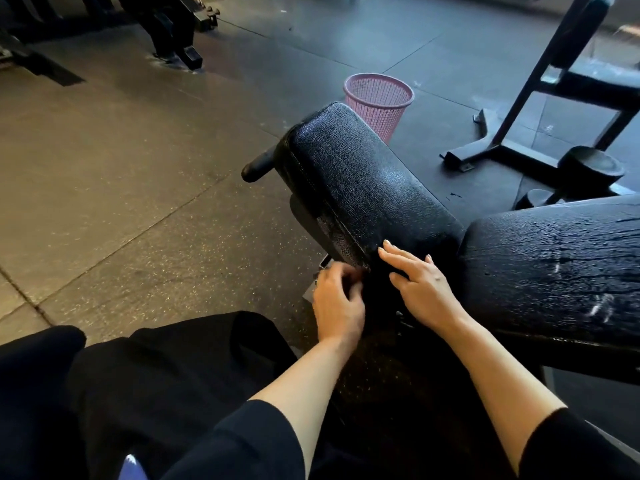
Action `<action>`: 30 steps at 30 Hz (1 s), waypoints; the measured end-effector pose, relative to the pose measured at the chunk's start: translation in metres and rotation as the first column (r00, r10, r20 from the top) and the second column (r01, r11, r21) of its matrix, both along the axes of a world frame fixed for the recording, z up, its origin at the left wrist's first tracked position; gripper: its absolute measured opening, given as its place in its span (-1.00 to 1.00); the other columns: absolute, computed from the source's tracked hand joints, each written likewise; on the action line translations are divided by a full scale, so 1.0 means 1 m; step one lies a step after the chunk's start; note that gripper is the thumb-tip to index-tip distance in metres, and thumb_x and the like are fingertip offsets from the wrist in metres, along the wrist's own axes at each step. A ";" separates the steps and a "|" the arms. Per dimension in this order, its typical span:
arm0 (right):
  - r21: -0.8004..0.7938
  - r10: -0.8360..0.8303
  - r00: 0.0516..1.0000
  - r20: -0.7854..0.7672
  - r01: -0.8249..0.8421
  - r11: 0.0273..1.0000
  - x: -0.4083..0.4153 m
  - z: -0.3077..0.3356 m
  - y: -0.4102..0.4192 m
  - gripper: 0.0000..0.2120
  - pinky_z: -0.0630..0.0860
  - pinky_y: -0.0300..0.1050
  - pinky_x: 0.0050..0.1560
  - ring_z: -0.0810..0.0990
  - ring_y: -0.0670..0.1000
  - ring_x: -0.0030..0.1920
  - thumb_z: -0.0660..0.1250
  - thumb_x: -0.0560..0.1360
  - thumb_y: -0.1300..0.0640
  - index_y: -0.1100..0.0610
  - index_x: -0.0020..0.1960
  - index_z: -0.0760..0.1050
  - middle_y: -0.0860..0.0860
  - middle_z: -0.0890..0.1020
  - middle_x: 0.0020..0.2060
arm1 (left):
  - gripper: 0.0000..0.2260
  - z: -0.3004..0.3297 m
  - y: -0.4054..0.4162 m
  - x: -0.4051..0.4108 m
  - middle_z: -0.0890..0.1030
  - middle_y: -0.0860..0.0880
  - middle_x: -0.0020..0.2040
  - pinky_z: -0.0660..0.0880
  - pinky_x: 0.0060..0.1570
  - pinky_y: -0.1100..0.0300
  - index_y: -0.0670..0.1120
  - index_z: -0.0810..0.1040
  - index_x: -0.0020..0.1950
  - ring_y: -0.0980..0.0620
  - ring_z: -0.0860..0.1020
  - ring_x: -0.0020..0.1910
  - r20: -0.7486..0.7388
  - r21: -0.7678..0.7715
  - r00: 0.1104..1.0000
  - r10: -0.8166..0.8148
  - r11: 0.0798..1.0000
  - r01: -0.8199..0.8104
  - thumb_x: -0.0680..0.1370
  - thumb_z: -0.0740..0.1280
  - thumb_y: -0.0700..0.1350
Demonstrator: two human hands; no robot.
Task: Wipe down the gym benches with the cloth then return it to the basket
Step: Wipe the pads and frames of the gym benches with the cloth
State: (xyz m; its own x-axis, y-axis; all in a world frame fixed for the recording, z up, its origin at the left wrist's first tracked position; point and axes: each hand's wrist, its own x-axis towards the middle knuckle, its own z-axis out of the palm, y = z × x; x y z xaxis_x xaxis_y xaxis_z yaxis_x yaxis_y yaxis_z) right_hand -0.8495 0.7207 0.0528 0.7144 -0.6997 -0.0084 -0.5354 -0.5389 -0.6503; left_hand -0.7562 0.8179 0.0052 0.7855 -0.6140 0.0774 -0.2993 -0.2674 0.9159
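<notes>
A person in dark clothing is crouching beside a black padded gym bench (363,181), both bare forearms reaching toward the near end of its seat pad. The right hand (420,284) is lying flat with fingers spread, pressing on something dark at the gap where the seat pad meets the longer back pad (554,271). The left hand (337,303) is curling its fingers at the pad's lower edge, seeming to pinch dark material there. A cloth cannot be told apart from the black upholstery between the hands, so what either hand is gripping is unclear. The back pad's textured surface is glistening as if wet, with pale streaks showing near its right side. A pink plastic mesh basket (379,98) is standing upright on the rubber floor (121,174) just beyond the far end of the seat pad, well apart from both hands. A dark metal rack frame (519,109) is standing to the right of the basket, and more black equipment (166,32) is sitting on the floor at the upper left.
</notes>
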 end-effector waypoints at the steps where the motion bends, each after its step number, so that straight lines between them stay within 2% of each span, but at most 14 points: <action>1: 0.001 -0.023 1.000 0.020 0.023 1.000 -0.004 -0.002 -0.001 -0.56 -0.19 0.00 0.52 0.23 -0.27 0.41 0.22 0.57 0.32 0.02 0.40 0.43 -0.12 0.36 0.44 | -0.87 0.005 -0.001 0.000 0.51 -0.02 -0.03 0.41 0.04 0.35 -0.10 0.53 0.02 0.11 0.46 -0.09 0.025 -0.082 0.994 0.108 0.991 -0.106 0.50 0.38 -0.25; 3: -0.016 -0.081 0.996 0.032 0.082 0.997 -0.011 -0.007 0.001 -0.58 -0.17 -0.01 0.52 0.29 -0.19 0.43 0.21 0.58 0.32 0.03 0.38 0.46 -0.09 0.41 0.42 | -0.87 0.012 -0.005 -0.003 0.51 -0.01 -0.04 0.35 0.00 0.49 -0.12 0.54 0.03 0.17 0.45 -0.10 0.093 -0.209 0.976 0.195 0.963 -0.172 0.51 0.39 -0.25; 5: -0.022 -0.116 0.993 0.015 0.116 0.993 -0.016 -0.012 0.005 -0.56 -0.14 -0.03 0.52 0.28 -0.14 0.46 0.20 0.57 0.33 0.04 0.40 0.44 -0.07 0.39 0.44 | -0.87 0.010 -0.007 -0.010 0.53 0.00 -0.04 0.38 0.02 0.42 -0.10 0.56 0.03 0.14 0.48 -0.08 0.138 -0.208 0.983 0.124 0.974 -0.094 0.50 0.40 -0.22; 8: -0.009 -0.113 0.993 -0.015 0.113 0.994 -0.021 -0.016 0.014 -0.51 -0.14 -0.09 0.51 0.23 -0.13 0.48 0.19 0.55 0.36 0.07 0.43 0.40 -0.06 0.35 0.46 | -0.87 -0.004 -0.006 -0.025 0.57 -0.01 -0.03 0.44 0.04 0.25 -0.08 0.59 0.01 0.11 0.49 -0.09 0.062 0.039 0.982 -0.181 0.983 0.179 0.49 0.41 -0.21; 9: -0.006 -0.110 0.994 -0.015 0.110 0.994 -0.023 -0.017 0.018 -0.51 -0.14 -0.15 0.50 0.24 -0.13 0.48 0.18 0.54 0.37 0.09 0.43 0.40 -0.05 0.35 0.47 | -0.88 -0.007 -0.004 -0.029 0.57 -0.01 -0.03 0.42 0.03 0.26 -0.09 0.58 0.01 0.13 0.47 -0.10 0.058 0.074 0.976 -0.212 0.975 0.207 0.49 0.41 -0.22; 10: 0.001 -0.114 0.993 -0.002 0.114 0.993 -0.026 -0.017 0.021 -0.52 -0.12 -0.23 0.48 0.24 -0.12 0.48 0.18 0.55 0.39 0.12 0.43 0.40 -0.03 0.35 0.46 | -0.89 -0.007 -0.004 -0.029 0.57 -0.04 -0.04 0.39 0.00 0.31 -0.11 0.57 0.00 0.13 0.45 -0.11 0.075 0.047 0.985 -0.156 0.987 0.152 0.49 0.40 -0.23; 13: 0.058 -0.167 0.985 0.040 0.164 0.985 -0.038 -0.020 0.026 -0.53 -0.02 -0.55 0.34 0.24 -0.11 0.47 0.18 0.56 0.38 0.16 0.45 0.36 -0.01 0.34 0.47 | -0.88 0.005 -0.010 -0.015 0.54 -0.08 -0.06 0.29 -0.05 0.46 -0.18 0.52 0.00 0.10 0.42 -0.11 0.108 -0.162 0.967 0.232 0.964 -0.213 0.49 0.39 -0.28; 15: 0.091 -0.198 0.980 0.037 0.194 0.977 -0.046 -0.024 0.029 -0.52 -0.02 -0.66 0.24 0.22 -0.13 0.47 0.17 0.58 0.36 0.16 0.48 0.32 -0.03 0.31 0.48 | -0.89 0.009 -0.014 -0.011 0.54 -0.06 -0.06 0.30 -0.04 0.52 -0.18 0.51 0.00 0.11 0.45 -0.12 0.127 -0.225 0.952 0.278 0.943 -0.245 0.51 0.38 -0.27; 17: 0.120 -0.194 0.981 0.021 0.190 0.974 -0.048 -0.028 0.031 -0.52 -0.03 -0.68 0.21 0.20 -0.12 0.48 0.16 0.59 0.36 0.16 0.49 0.30 -0.02 0.29 0.49 | -0.89 0.002 -0.013 -0.014 0.56 -0.05 -0.06 0.37 -0.03 0.46 -0.14 0.52 -0.01 0.08 0.49 -0.11 0.118 -0.166 0.984 0.134 0.979 -0.114 0.50 0.39 -0.24; 20: 0.138 -0.181 0.983 -0.006 0.180 0.974 -0.046 -0.032 0.035 -0.52 0.01 -0.52 0.33 0.18 -0.09 0.50 0.17 0.59 0.36 0.16 0.49 0.30 -0.01 0.26 0.51 | -0.90 -0.011 -0.008 -0.024 0.59 -0.05 -0.09 0.50 0.03 0.10 -0.07 0.51 -0.08 0.01 0.54 -0.09 -0.004 0.089 0.987 -0.163 0.983 0.163 0.49 0.41 -0.19; 22: 0.116 -0.199 0.980 0.012 0.197 0.974 -0.043 -0.031 0.033 -0.55 0.06 -0.38 0.39 0.22 -0.08 0.49 0.17 0.59 0.34 0.16 0.47 0.34 0.00 0.30 0.49 | -0.90 -0.005 -0.007 -0.022 0.58 -0.06 -0.08 0.49 0.02 0.02 -0.06 0.48 -0.08 -0.01 0.54 -0.09 -0.014 0.048 0.999 -0.034 0.998 0.034 0.51 0.39 -0.20; 25: 0.077 -0.217 0.975 0.046 0.213 0.974 -0.038 -0.027 0.028 -0.59 0.18 -0.24 0.45 0.31 -0.05 0.44 0.19 0.60 0.31 0.16 0.44 0.38 0.01 0.40 0.43 | -0.88 0.025 -0.009 0.000 0.54 -0.01 -0.05 0.47 0.05 0.17 -0.05 0.43 0.00 0.07 0.51 -0.06 -0.004 -0.220 0.952 0.305 0.929 -0.299 0.54 0.30 -0.24; 27: 0.039 -0.211 0.975 0.075 0.208 0.977 -0.032 -0.024 0.026 -0.60 0.24 -0.19 0.44 0.36 -0.05 0.41 0.20 0.59 0.31 0.16 0.42 0.41 0.01 0.45 0.39 | -0.86 0.043 -0.009 0.025 0.51 0.07 -0.05 0.44 0.05 0.31 -0.05 0.40 0.05 0.19 0.50 -0.06 -0.047 -0.353 0.922 0.385 0.857 -0.376 0.57 0.26 -0.25; 30: -0.034 -0.205 0.974 0.095 0.209 0.977 -0.019 -0.020 0.020 -0.62 0.24 -0.29 0.31 0.43 -0.01 0.34 0.24 0.57 0.31 0.17 0.37 0.46 0.02 0.50 0.33 | -0.78 0.053 -0.012 0.055 0.50 0.12 -0.01 0.49 0.07 0.26 0.04 0.34 0.09 0.18 0.54 0.00 -0.187 -0.411 0.878 0.441 0.777 -0.477 0.58 0.26 -0.26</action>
State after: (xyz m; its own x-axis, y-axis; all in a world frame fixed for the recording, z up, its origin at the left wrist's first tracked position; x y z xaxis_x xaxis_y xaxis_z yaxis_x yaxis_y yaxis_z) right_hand -0.8681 0.7408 0.0327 0.5508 -0.8305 0.0834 -0.5780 -0.4516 -0.6797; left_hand -0.7010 0.8055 0.0582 0.9799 -0.0960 0.1750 -0.1684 0.0727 0.9830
